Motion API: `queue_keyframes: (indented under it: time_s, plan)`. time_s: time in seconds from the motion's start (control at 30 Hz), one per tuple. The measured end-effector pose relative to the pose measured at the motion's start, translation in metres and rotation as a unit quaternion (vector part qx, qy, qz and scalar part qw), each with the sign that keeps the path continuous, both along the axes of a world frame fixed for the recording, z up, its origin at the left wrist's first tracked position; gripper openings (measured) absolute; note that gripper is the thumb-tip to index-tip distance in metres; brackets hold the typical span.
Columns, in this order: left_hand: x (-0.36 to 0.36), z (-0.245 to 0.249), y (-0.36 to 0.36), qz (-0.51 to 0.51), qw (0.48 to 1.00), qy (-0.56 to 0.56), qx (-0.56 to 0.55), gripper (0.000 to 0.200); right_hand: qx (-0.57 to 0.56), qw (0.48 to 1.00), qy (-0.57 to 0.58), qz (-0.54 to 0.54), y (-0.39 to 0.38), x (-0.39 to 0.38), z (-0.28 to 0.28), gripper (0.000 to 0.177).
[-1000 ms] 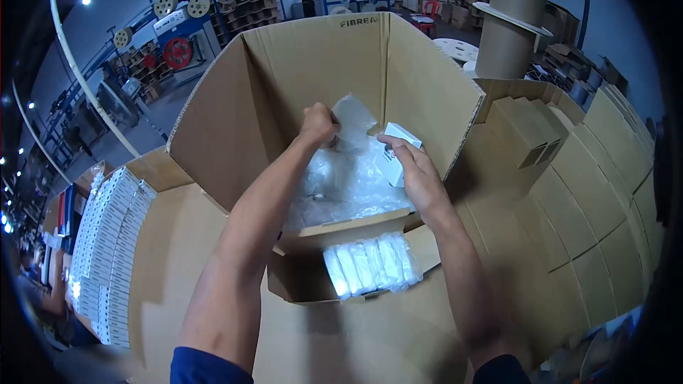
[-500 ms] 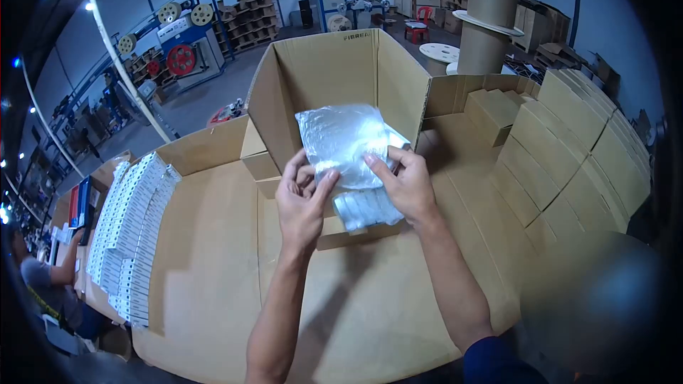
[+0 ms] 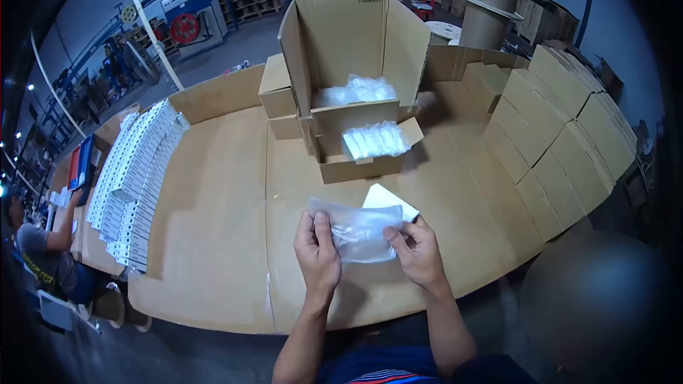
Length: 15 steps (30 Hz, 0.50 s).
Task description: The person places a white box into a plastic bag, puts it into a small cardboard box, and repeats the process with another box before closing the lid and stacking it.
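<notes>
A clear plastic bag is stretched between my two hands above the near part of the table. My left hand pinches its left edge between thumb and fingers. At the opposite edge my right hand grips the bag, thumb on top. A flat white box shows behind the bag, against my right fingers; its lower part is hidden. Beyond them stands a small open carton with a row of plastic-wrapped packs in it.
A tall open carton behind holds more wrapped packs. Stacked white boxes line the table's left side. Closed brown cartons are piled on the right. A co-worker sits at far left.
My hands have come down and nearer to my body with the bag, away from the cartons. The view has tilted downward, and the packs in both cartons now show.
</notes>
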<state>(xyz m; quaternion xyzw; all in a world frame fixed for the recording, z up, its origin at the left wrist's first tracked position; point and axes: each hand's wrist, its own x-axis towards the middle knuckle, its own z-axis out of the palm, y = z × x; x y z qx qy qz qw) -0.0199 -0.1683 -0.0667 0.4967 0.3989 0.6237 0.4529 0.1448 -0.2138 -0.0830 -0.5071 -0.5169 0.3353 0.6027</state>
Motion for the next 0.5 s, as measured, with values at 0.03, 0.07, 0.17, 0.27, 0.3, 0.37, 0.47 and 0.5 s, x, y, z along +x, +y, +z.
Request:
queue_keyframes:
  time_s: [0.03,0.07,0.17,0.27,0.3,0.37,0.47,0.5]
  plan:
    - [-0.002,-0.004,-0.011,0.012,1.0,0.021,0.003,0.028,0.003,1.0,0.012,0.003,-0.006,-0.002,-0.001,0.029]
    - [-0.004,-0.008,-0.021,0.016,0.999,0.036,-0.005,0.03,0.025,0.996,0.082,0.008,-0.014,-0.01,0.0,0.028]
    - [-0.014,-0.029,-0.044,-0.017,0.996,0.074,-0.042,0.033,-0.009,0.997,0.076,0.0,-0.03,-0.015,-0.007,0.025]
    - [-0.022,-0.043,-0.052,-0.01,0.995,0.097,-0.021,0.034,-0.019,0.997,0.073,0.01,-0.042,-0.019,-0.019,0.02]
    - [-0.027,-0.047,-0.056,-0.011,0.994,0.108,-0.018,0.034,-0.022,0.997,0.072,0.014,-0.046,-0.021,-0.022,0.019]
    - [-0.03,-0.048,-0.063,0.063,0.991,0.12,-0.005,0.014,-0.014,0.994,0.106,-0.006,-0.051,-0.03,-0.023,0.018]
    - [-0.034,-0.031,-0.067,0.154,0.953,0.217,0.146,0.029,-0.003,0.998,0.052,-0.018,-0.056,-0.033,-0.02,0.017]
    - [-0.041,-0.027,-0.067,0.149,0.927,0.282,0.196,0.032,-0.007,0.999,0.042,-0.018,-0.057,-0.032,-0.02,0.016]
